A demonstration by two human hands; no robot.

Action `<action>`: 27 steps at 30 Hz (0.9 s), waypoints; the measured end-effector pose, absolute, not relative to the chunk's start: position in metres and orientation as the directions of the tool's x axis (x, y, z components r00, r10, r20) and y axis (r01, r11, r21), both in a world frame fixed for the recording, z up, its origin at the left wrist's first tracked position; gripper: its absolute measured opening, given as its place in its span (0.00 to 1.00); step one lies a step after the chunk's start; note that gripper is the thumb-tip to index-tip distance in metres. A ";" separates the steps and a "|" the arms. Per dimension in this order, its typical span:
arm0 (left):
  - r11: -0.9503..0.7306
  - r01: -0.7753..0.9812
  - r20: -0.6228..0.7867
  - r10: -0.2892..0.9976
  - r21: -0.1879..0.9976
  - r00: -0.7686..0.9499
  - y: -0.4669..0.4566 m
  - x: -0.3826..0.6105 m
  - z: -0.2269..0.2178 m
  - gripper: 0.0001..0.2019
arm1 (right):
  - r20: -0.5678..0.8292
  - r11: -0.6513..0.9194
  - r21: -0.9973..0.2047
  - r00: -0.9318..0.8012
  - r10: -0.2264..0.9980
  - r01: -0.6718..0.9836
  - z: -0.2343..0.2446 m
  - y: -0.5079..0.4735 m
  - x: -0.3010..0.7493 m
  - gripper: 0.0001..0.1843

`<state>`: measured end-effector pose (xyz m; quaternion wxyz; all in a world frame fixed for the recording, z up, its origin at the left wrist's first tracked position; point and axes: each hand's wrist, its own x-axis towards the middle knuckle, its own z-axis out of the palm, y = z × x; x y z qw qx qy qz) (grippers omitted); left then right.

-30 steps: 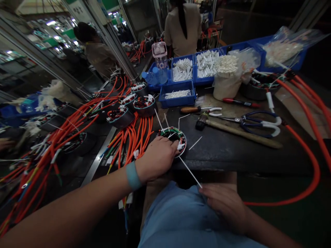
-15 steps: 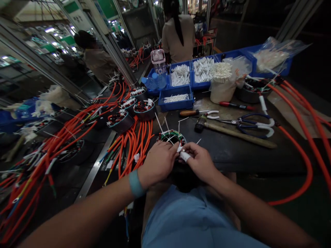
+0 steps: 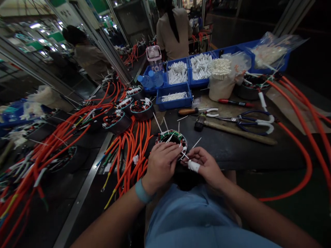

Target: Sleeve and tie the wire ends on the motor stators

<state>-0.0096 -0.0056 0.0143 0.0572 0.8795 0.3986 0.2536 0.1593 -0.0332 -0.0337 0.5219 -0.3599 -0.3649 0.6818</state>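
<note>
Right hand (image 3: 204,164) has risen beside the ring (image 3: 165,135), grip pinched on a white strip (image 3: 185,155).

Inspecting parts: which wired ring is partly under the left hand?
The wired ring below the picture's centre: the left hand covers part of its rim; other rings stand farther off.

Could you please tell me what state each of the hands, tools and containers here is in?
Ring: open side up, white strips sticking out.
Left hand: laid over the ring's near rim.
Right hand: pinching a white strip.
Screwdriver: lying flat.
Hammer: lying flat.
Scissors: lying flat, blades apparently closed.
Red pen: lying flat.
Small blue bin: holding thin white sticks.
White tub: filled above its rim.
</note>
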 end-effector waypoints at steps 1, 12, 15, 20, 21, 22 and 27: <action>-0.675 0.674 0.397 0.731 0.300 0.555 -0.006 -0.010 0.015 0.14 | -0.106 -0.186 -0.873 -0.197 0.975 -0.451 -0.035 -0.035 0.160 0.18; -0.686 0.674 0.378 0.722 0.275 0.580 -0.005 -0.010 0.015 0.13 | -0.109 -0.186 -0.891 -0.201 0.973 -0.415 -0.031 -0.026 0.157 0.20; -0.685 0.675 0.382 0.722 0.275 0.577 -0.005 -0.010 0.015 0.13 | -0.102 -0.177 -0.873 -0.185 0.977 -0.455 -0.033 -0.031 0.157 0.19; -0.681 0.673 0.382 0.726 0.289 0.572 -0.004 -0.011 0.014 0.13 | -0.220 -0.269 -0.895 -0.172 0.960 -0.355 -0.033 -0.018 0.151 0.20; -0.679 0.673 0.378 0.729 0.295 0.570 -0.004 -0.011 0.013 0.13 | -0.209 -0.254 -0.919 -0.173 0.962 -0.300 -0.032 -0.014 0.151 0.19; -0.678 0.671 0.378 0.731 0.301 0.569 -0.004 -0.011 0.012 0.13 | -0.160 -0.193 -0.957 -0.161 0.974 -0.215 -0.031 -0.011 0.152 0.17; -0.669 0.654 0.391 0.741 0.353 0.546 -0.005 -0.010 0.013 0.14 | 0.491 0.588 -0.585 -0.333 0.805 0.559 -0.020 -0.006 0.168 0.08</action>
